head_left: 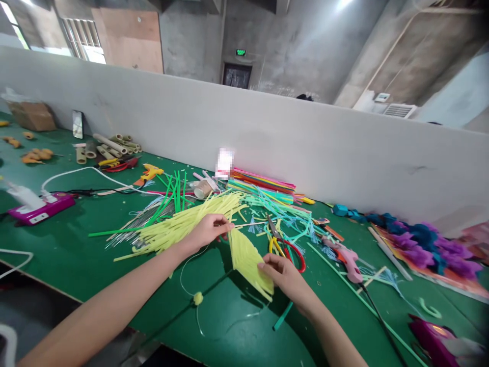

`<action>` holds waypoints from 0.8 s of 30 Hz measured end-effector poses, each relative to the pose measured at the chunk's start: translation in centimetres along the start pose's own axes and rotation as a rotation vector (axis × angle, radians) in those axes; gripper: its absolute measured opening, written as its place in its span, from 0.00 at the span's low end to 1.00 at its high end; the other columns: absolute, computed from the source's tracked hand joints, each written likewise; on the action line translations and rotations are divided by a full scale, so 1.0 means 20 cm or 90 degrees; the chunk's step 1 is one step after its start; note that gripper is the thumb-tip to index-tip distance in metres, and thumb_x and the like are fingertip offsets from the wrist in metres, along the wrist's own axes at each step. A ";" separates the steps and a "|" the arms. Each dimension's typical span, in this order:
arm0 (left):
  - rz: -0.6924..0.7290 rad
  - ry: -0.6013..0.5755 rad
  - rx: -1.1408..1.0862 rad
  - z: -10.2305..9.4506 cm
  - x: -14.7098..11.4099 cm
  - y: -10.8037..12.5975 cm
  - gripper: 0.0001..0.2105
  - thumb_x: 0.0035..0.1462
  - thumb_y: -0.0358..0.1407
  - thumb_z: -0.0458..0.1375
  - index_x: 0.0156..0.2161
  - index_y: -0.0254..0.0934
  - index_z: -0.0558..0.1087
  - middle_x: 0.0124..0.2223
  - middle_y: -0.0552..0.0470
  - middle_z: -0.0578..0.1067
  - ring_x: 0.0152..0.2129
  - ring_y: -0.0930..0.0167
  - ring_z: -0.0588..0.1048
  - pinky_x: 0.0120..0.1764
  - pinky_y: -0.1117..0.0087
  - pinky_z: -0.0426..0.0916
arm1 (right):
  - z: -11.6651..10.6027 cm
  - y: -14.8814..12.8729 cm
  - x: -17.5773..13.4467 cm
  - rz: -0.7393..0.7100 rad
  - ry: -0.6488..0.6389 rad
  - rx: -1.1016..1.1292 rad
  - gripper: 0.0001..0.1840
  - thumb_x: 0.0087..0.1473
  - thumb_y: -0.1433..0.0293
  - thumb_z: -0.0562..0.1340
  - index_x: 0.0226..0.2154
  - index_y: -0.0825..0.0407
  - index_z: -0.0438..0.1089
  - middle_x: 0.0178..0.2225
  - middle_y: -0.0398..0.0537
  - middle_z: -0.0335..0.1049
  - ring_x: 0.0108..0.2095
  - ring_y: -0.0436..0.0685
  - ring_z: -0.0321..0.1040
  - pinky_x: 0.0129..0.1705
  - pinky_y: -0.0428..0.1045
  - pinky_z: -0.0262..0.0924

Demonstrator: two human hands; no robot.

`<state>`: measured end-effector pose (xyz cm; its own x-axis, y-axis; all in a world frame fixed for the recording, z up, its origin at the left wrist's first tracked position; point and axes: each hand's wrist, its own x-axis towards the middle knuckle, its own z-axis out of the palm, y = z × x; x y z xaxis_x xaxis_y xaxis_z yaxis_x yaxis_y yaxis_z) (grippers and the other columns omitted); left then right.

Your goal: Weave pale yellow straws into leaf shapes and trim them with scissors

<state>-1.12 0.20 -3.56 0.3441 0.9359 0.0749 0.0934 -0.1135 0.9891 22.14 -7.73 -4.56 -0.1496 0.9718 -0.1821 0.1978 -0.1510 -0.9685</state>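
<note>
A yellow leaf-shaped piece made of fuzzy pipe cleaners (246, 257) is held up over the green table. My right hand (280, 272) pinches its lower right side between thumb and fingers. At the upper left tip, my left hand (212, 229) is closed on it, fingertips pressed together. A thin clear cord with a small yellow ball (197, 298) hangs below the hands. Behind my left hand lies a loose heap of yellow pipe cleaners (168, 229). Red-and-yellow-handled scissors (280, 242) rest just beyond my right hand.
A pink glue gun (347, 260) lies to the right, with a cable running forward. At left are a yellow glue gun (151, 172), a purple power strip (42, 208) and bamboo tubes (114, 145). Coloured pipe cleaners (263, 181) lie along the white partition (290, 137).
</note>
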 end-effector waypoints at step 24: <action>-0.004 -0.146 -0.018 0.19 -0.09 -0.02 0.16 0.52 0.47 0.60 0.30 0.34 0.70 0.22 0.54 0.71 0.21 0.73 0.70 0.24 0.75 0.62 | 0.12 -0.01 -0.04 0.141 -0.139 0.294 0.17 0.45 0.64 0.70 0.37 0.54 0.71 0.31 0.47 0.76 0.31 0.55 0.73 0.35 0.50 0.66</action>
<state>1.79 -2.75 -4.48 0.5479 0.8356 0.0406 0.0710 -0.0948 0.9930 19.82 -8.86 -4.74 -0.3599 0.8551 -0.3733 -0.1909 -0.4592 -0.8676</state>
